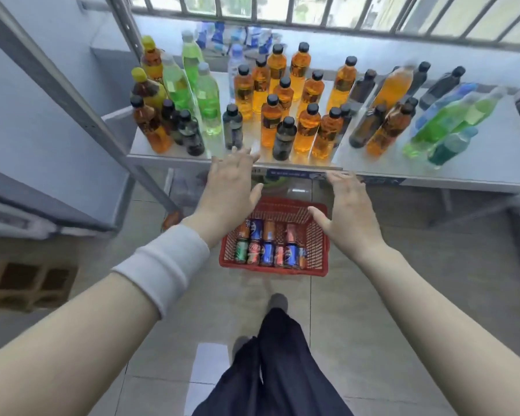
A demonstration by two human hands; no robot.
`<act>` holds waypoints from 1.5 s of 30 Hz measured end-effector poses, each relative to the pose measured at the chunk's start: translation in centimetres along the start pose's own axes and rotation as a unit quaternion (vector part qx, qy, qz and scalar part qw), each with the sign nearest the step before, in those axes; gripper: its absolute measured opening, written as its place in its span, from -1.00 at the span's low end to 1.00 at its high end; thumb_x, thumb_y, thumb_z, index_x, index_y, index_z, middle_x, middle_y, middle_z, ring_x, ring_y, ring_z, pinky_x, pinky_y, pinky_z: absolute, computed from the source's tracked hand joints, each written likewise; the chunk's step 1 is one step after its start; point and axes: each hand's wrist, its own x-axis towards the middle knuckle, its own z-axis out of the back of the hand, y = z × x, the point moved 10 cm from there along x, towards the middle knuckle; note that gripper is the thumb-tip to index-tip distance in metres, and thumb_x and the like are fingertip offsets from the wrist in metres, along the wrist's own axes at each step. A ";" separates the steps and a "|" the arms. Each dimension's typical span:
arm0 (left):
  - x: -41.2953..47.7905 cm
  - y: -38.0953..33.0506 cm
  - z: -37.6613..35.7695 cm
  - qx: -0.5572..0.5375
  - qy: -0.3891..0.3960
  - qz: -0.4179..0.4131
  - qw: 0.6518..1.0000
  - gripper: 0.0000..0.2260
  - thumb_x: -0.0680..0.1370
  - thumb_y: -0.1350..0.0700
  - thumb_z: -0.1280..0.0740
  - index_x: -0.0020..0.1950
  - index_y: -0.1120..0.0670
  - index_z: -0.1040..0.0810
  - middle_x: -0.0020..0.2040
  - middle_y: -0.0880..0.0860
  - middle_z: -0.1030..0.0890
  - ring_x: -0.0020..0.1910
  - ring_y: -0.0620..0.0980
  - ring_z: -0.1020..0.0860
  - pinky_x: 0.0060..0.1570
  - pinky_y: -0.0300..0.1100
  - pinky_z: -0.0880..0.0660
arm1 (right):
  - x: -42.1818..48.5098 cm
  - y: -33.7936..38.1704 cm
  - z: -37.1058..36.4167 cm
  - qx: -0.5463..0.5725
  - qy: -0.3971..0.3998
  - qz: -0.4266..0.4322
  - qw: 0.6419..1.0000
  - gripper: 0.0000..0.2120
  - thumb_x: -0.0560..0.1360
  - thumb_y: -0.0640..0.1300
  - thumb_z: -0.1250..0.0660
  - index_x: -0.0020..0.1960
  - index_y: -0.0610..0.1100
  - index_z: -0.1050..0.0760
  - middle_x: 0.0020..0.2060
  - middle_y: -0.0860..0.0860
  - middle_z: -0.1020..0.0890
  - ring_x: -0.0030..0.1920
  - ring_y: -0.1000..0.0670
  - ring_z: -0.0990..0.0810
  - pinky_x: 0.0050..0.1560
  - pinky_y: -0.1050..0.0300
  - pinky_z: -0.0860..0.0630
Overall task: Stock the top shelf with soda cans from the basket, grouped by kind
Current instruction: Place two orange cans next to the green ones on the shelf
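Observation:
A red plastic basket point(320, 235) stands on the floor below the shelf front. Inside it lie several soda cans point(266, 246) in blue, red, orange and green. The top shelf point(493, 157) is a grey metal surface crowded with bottles. My left hand point(230, 187) stretches forward with straight fingers, its tips at the shelf's front edge, holding nothing. My right hand point(347, 211) is spread flat above the basket's right side, fingers pointing toward the shelf edge, also holding nothing.
Orange drink bottles point(285, 100), green bottles point(192, 85) and dark bottles point(284, 139) cover the left and middle of the shelf. More bottles point(442, 127) lean at the right. A slanted metal upright point(81, 97) runs at left. My legs point(276, 355) stand on the tiled floor.

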 end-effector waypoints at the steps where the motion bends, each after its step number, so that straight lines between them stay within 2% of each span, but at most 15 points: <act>1: 0.0 0.5 -1.5 -0.001 0.013 0.009 1.000 -0.51 0.54 0.10 -0.26 0.44 0.14 -0.23 0.46 0.12 -0.27 0.47 0.09 -0.18 0.44 0.12 -0.05 | 0.0 -0.9 -1.3 0.006 0.014 -0.009 1.000 -0.35 0.49 0.00 -0.32 0.45 -0.23 -0.18 0.41 -0.15 -0.30 0.49 -0.16 -0.11 0.49 -0.05 -0.02; 6: 0.6 3.7 -10.0 -0.028 0.087 0.068 0.994 -0.51 0.55 0.09 -0.25 0.45 0.12 -0.22 0.48 0.10 -0.24 0.49 0.05 -0.14 0.46 0.04 0.00 | 0.9 -5.9 -8.7 0.061 0.097 -0.062 0.991 -0.35 0.49 -0.01 -0.33 0.46 -0.21 -0.16 0.43 -0.12 -0.27 0.50 -0.12 -0.05 0.49 0.00 -0.04; 11: 0.0 8.4 -19.9 -0.098 0.136 0.153 0.974 -0.53 0.54 0.08 -0.27 0.43 0.12 -0.27 0.42 0.08 -0.33 0.42 0.03 -0.27 0.42 -0.03 -0.19 | 1.9 -10.4 -18.1 0.136 0.178 -0.125 0.967 -0.33 0.46 0.02 -0.35 0.45 -0.19 -0.18 0.39 -0.09 -0.32 0.43 -0.03 -0.23 0.38 0.17 -0.18; 14: -0.7 12.7 -29.3 -0.168 0.176 0.235 0.941 -0.56 0.55 0.10 -0.27 0.41 0.10 -0.29 0.34 0.04 -0.39 0.35 0.00 -0.34 0.34 -0.12 -0.28 | 3.3 -13.5 -26.8 0.200 0.225 -0.182 0.936 -0.36 0.46 0.05 -0.35 0.44 -0.13 -0.21 0.37 -0.04 -0.35 0.39 0.03 -0.29 0.30 0.23 -0.22; 16: -1.1 16.2 -36.8 -0.194 0.197 0.275 0.921 -0.59 0.53 0.11 -0.29 0.36 0.09 -0.35 0.28 0.03 -0.45 0.29 0.02 -0.42 0.27 -0.09 -0.38 | 4.6 -15.8 -34.2 0.229 0.258 -0.225 0.911 -0.40 0.46 0.05 -0.35 0.41 -0.15 -0.26 0.36 -0.04 -0.39 0.37 0.02 -0.32 0.25 0.26 -0.22; 20: 0.2 23.4 -51.5 -0.209 0.218 0.332 0.894 -0.71 0.52 0.13 -0.28 0.23 0.16 -0.42 0.11 0.02 -0.53 0.09 0.02 -0.51 0.01 -0.18 -0.40 | 8.7 -20.8 -50.0 0.266 0.279 -0.293 0.875 -0.35 0.45 0.08 -0.35 0.41 -0.22 -0.26 0.36 -0.13 -0.41 0.35 -0.09 -0.38 0.34 0.09 -0.29; 22: 1.9 26.9 -57.8 -0.181 0.206 0.337 0.901 -0.64 0.52 0.13 -0.28 0.28 0.21 -0.38 0.17 0.16 -0.52 0.17 0.14 -0.48 0.11 -0.09 -0.40 | 11.0 -22.7 -57.2 0.278 0.284 -0.308 0.864 -0.32 0.46 0.08 -0.34 0.43 -0.23 -0.22 0.37 -0.14 -0.39 0.35 -0.12 -0.38 0.34 0.01 -0.33; 25: 5.1 30.8 -65.5 -0.104 0.208 0.325 0.917 -0.53 0.55 0.12 -0.24 0.40 0.26 -0.23 0.34 0.24 -0.37 0.33 0.19 -0.32 0.32 -0.05 -0.24 | 15.3 -25.1 -65.1 0.249 0.260 -0.286 0.888 -0.43 0.49 0.02 -0.32 0.37 -0.27 -0.29 0.29 -0.18 -0.47 0.29 -0.16 -0.43 0.20 0.11 -0.35; 27: 7.4 32.7 -69.0 -0.059 0.192 0.316 0.927 -0.53 0.57 0.12 -0.19 0.41 0.30 -0.19 0.36 0.26 -0.32 0.34 0.19 -0.28 0.35 -0.05 -0.17 | 17.7 -26.1 -69.4 0.227 0.255 -0.265 0.902 -0.48 0.50 0.01 -0.31 0.35 -0.25 -0.33 0.28 -0.18 -0.48 0.28 -0.16 -0.44 0.15 0.15 -0.35; 29: 9.0 34.5 -71.2 -0.016 0.154 0.310 0.938 -0.54 0.58 0.10 -0.15 0.40 0.30 -0.18 0.35 0.26 -0.31 0.32 0.20 -0.27 0.33 -0.04 -0.14 | 19.4 -26.7 -73.2 0.213 0.251 -0.255 0.909 -0.44 0.48 0.07 -0.31 0.34 -0.27 -0.34 0.29 -0.19 -0.47 0.29 -0.17 -0.42 0.21 0.12 -0.34; 32: 9.4 36.5 -72.8 -0.027 0.104 0.360 0.927 -0.50 0.57 0.10 -0.18 0.43 0.27 -0.14 0.36 0.27 -0.27 0.34 0.21 -0.23 0.34 -0.03 -0.10 | 20.6 -28.0 -76.3 0.190 0.206 -0.273 0.920 -0.24 0.39 0.21 -0.35 0.37 -0.30 -0.29 0.30 -0.23 -0.43 0.31 -0.21 -0.38 0.31 -0.02 -0.34; 34: 9.2 36.8 -72.9 -0.031 0.079 0.376 0.923 -0.50 0.57 0.11 -0.17 0.45 0.26 -0.11 0.37 0.28 -0.23 0.34 0.23 -0.20 0.36 -0.01 -0.10 | 20.5 -28.5 -76.8 0.181 0.187 -0.279 0.924 -0.18 0.36 0.20 -0.39 0.39 -0.30 -0.24 0.29 -0.24 -0.41 0.32 -0.21 -0.33 0.32 -0.01 -0.31; 38: 9.1 37.4 -73.0 -0.061 0.061 0.381 0.921 -0.52 0.57 0.17 -0.16 0.47 0.22 -0.11 0.37 0.26 -0.20 0.35 0.20 -0.17 0.38 -0.04 -0.10 | 20.1 -30.0 -77.0 0.234 0.177 -0.301 0.907 -0.24 0.41 0.03 -0.42 0.44 -0.23 -0.15 0.32 -0.21 -0.40 0.33 -0.18 -0.36 0.24 0.07 -0.34; 42: 9.3 37.7 -73.8 -0.136 0.059 0.397 0.906 -0.52 0.55 0.15 -0.25 0.42 0.18 -0.18 0.35 0.20 -0.26 0.36 0.14 -0.22 0.34 -0.08 -0.19 | 19.8 -31.3 -76.3 0.249 0.148 -0.326 0.900 -0.38 0.50 -0.16 -0.28 0.48 -0.20 -0.10 0.38 -0.18 -0.35 0.33 -0.17 -0.39 0.27 0.09 -0.32; 45: 9.6 38.0 -75.4 -0.201 0.076 0.408 0.887 -0.42 0.50 0.10 -0.35 0.43 0.15 -0.16 0.35 0.16 -0.31 0.34 0.12 -0.32 0.33 0.01 -0.32 | 19.7 -31.0 -76.5 0.251 0.135 -0.326 0.901 -0.27 0.48 -0.07 -0.32 0.50 -0.23 -0.03 0.42 -0.19 -0.26 0.39 -0.18 -0.30 0.36 0.01 -0.27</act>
